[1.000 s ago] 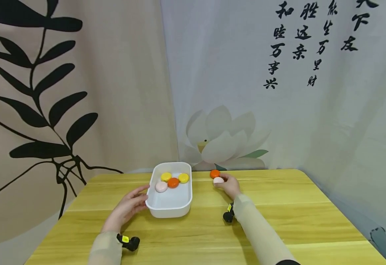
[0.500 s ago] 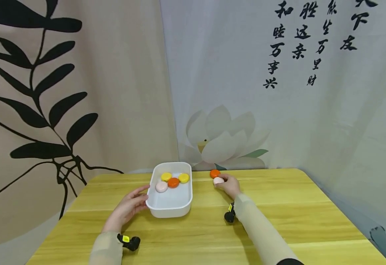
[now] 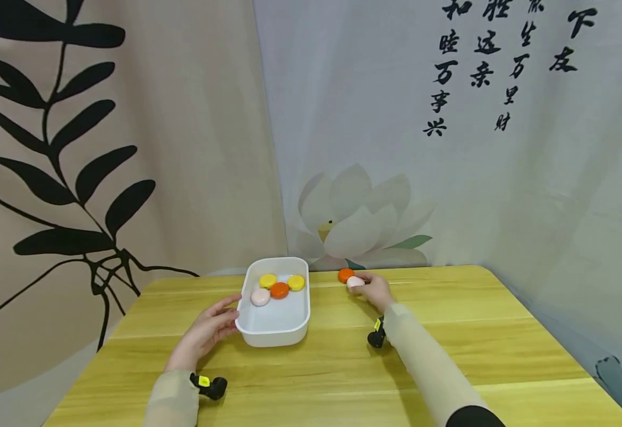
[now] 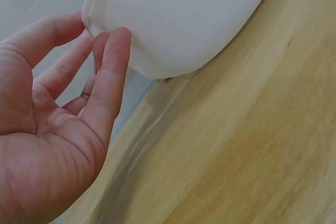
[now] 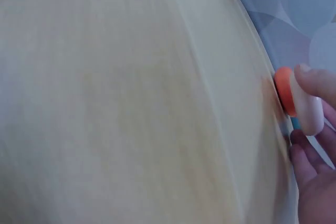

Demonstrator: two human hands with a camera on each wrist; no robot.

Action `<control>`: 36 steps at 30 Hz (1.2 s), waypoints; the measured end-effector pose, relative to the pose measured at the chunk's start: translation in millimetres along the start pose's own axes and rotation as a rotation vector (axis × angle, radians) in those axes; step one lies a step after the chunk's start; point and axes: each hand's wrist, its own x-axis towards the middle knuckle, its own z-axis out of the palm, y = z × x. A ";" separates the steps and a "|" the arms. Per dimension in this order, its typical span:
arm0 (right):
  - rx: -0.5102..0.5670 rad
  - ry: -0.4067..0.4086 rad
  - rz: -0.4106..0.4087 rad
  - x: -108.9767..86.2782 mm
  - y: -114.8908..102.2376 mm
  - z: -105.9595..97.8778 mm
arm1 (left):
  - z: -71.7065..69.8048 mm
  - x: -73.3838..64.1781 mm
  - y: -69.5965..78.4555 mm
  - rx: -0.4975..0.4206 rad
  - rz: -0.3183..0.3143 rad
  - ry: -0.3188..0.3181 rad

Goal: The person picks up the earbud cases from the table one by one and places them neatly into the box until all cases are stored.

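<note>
A pale pink round disc [image 3: 356,282] is pinched in my right hand [image 3: 375,290] near the table's back edge. The right wrist view shows that disc [image 5: 308,104] tilted on edge between thumb and fingers, in front of an orange disc [image 5: 284,91]. The same orange disc [image 3: 345,275] lies just left of my fingertips. My left hand [image 3: 207,328] rests its relaxed fingers against the left side of a white rectangular box [image 3: 273,340]; the left wrist view shows fingertips at its rim [image 4: 90,22]. Inside the box lie two yellow discs [image 3: 296,283], one orange [image 3: 279,290] and one pale pink [image 3: 260,297].
The wooden table [image 3: 311,385] has its back edge close to a hanging cloth [image 3: 353,118] printed with plants and characters. A black wrist camera [image 3: 211,386] sits on my left wrist, and another [image 3: 376,334] on my right.
My right hand has moved slightly right and up with the pale pink disc, away from the orange one. The left hand and the box hold their places; the head view has tilted a little.
</note>
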 end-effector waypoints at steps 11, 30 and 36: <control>0.059 -0.026 0.040 2.7 -9.6 -13.1 | -0.3 1.7 0.9 -0.025 0.000 0.006; -0.049 0.005 -0.007 1.4 -26.4 -27.5 | 1.1 1.8 0.0 -0.012 -0.006 0.006; -0.054 -0.007 -0.033 2.6 -30.3 -33.4 | 1.5 1.2 -0.1 -0.008 -0.004 0.008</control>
